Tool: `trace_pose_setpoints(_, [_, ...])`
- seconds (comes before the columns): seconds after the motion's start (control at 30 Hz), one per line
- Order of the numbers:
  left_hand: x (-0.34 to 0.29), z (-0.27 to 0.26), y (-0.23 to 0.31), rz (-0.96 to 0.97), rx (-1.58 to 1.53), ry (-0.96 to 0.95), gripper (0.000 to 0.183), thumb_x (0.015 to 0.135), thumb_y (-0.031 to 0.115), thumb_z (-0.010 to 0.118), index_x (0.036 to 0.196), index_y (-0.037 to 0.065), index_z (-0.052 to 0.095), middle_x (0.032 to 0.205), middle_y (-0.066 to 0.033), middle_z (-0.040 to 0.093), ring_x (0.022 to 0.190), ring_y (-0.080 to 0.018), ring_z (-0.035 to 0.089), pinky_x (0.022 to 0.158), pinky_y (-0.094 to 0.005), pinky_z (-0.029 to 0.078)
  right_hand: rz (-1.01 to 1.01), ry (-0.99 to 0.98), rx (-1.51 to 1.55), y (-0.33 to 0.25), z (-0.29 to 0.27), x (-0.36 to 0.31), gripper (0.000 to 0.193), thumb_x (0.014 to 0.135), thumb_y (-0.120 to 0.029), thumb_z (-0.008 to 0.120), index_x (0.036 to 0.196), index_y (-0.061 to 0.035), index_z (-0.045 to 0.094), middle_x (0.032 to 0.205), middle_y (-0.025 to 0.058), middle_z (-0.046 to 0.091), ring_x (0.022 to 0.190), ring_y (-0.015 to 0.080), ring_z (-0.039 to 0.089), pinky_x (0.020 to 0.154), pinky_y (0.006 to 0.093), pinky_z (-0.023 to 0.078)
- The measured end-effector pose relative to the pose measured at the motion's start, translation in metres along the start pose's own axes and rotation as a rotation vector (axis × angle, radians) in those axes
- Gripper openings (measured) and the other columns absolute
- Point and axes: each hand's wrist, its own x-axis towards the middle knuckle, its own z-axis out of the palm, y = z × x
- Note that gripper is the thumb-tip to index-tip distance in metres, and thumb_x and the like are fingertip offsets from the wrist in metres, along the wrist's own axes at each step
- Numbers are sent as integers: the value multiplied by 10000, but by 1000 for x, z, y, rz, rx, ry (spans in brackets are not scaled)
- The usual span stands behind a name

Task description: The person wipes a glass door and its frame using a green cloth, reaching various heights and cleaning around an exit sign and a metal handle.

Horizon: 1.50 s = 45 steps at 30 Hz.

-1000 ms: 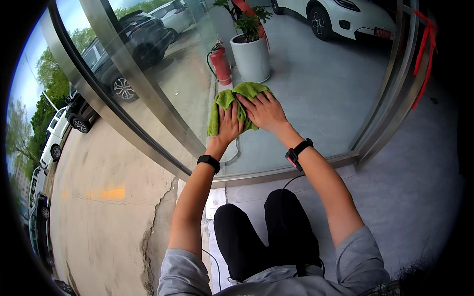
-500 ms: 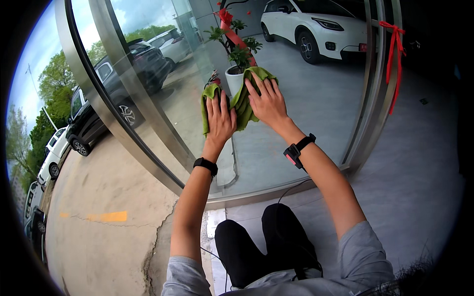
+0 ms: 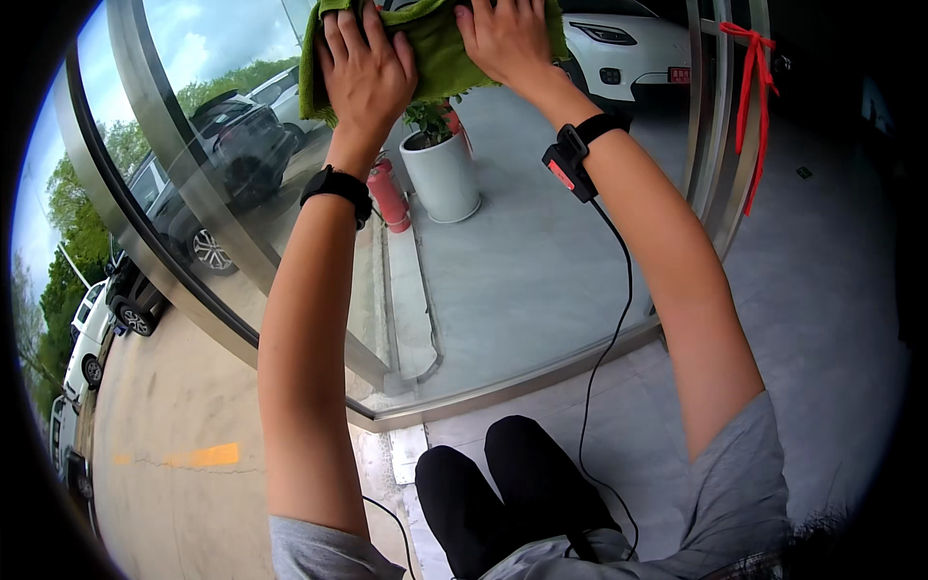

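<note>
At the top of the view, a green cloth (image 3: 440, 63) is spread sideways between my two hands, up against the glass panel (image 3: 541, 280). My left hand (image 3: 369, 72) lies over the cloth's left part with bent fingers gripping it. Toward its right end, my right hand (image 3: 507, 41) holds the cloth too, its fingertips cut off by the picture's edge. Both arms reach up and forward. A black band (image 3: 336, 193) circles my left wrist; a strap with a small black and red device (image 3: 570, 166) sits on the right, a cable hanging from it.
Behind the glass stand a white plant pot (image 3: 443, 182), a red fire extinguisher (image 3: 389, 198) and a white car (image 3: 628, 48). Metal door frames (image 3: 184, 198) rise at the left; a red ribbon (image 3: 751, 106) hangs on the right post (image 3: 713, 126). Cars are parked outside on concrete.
Both hands have moved up with the cloth, which is now stretched wider between them. The pot and the fire extinguisher show more fully below it.
</note>
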Motion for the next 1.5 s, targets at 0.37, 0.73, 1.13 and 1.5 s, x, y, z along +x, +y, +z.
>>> trace_pose_setpoints(0.37, [-65, -6, 92, 50, -408, -243, 685, 826, 156, 533, 1420, -92, 299, 1366, -302, 364, 1270, -510, 330, 1074, -552, 282, -1, -337, 109, 13, -56, -90, 533, 833, -234, 560, 1329, -44, 511, 1429, 211, 412, 1193, 431, 451, 1053, 599, 298])
trace_pose_setpoints(0.73, [-194, -33, 160, -22, -503, -640, 538, 895, 254, 515, 1380, 24, 470, 1401, -179, 428, 1345, -413, 354, 1109, -541, 271, 132, -557, 81, -1, -97, -236, 533, 843, -294, 604, 1362, -190, 538, 1430, 69, 412, 1075, 331, 490, 1025, 591, 327])
trace_pose_setpoints(1.13, [-292, -99, 167, 192, -771, -1012, 533, 863, 108, 597, 1383, 113, 483, 1255, -119, 546, 1210, -309, 507, 987, -427, 421, 286, -876, 213, -28, -196, -354, 500, 888, -312, 634, 1354, -173, 517, 1407, 94, 445, 1113, 322, 507, 1059, 543, 350])
trace_pose_setpoints(1.5, [-52, 34, 234, 53, -474, -259, 557, 882, 164, 548, 1395, 1, 407, 1376, -261, 398, 1252, -436, 379, 1054, -512, 311, 366, -229, -48, 145, -105, -183, 486, 934, -185, 494, 1385, -15, 433, 1481, 231, 342, 1339, 424, 349, 1082, 585, 274])
